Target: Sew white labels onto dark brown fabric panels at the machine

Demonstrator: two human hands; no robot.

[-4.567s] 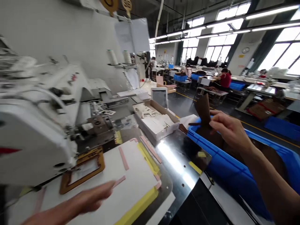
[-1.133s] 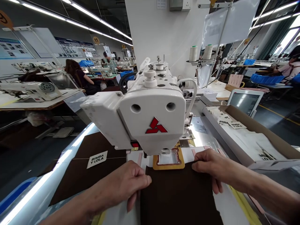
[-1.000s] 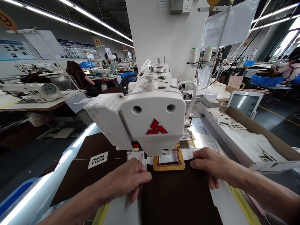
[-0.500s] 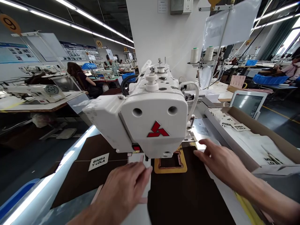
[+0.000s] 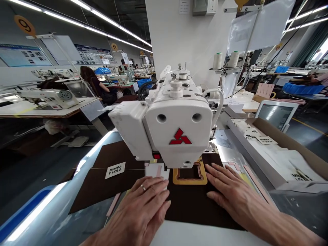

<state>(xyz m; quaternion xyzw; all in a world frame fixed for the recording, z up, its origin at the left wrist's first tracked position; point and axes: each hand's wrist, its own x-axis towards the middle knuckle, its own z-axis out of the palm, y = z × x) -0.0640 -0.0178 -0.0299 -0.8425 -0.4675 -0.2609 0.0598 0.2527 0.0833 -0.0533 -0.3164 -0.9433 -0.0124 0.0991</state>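
A dark brown fabric panel (image 5: 189, 208) lies under the head of a white sewing machine (image 5: 179, 119). An orange-yellow clamp frame (image 5: 190, 181) rests on the panel around its sewing area. My left hand (image 5: 143, 205), a ring on one finger, lies with fingers outstretched at the panel's left edge, over a white strip (image 5: 153, 171). My right hand (image 5: 233, 191) is flat on the panel's right side, fingers spread next to the frame. Left of the machine, another brown piece (image 5: 102, 184) carries a white label (image 5: 115, 169) printed BIMBA Y LOLA.
An open cardboard box (image 5: 289, 160) with printed white labels stands at the right, and a tilted screen (image 5: 276, 112) behind it. Thread cones (image 5: 217, 61) stand behind the machine. A blue bin (image 5: 25, 212) is low at the left. Other people sit at machines in the background.
My right hand has gone from a bent-fingered touch at the panel's edge to lying flat on it. My left fingers have stretched out. The panel's near edge now shows. The view has shifted slightly.
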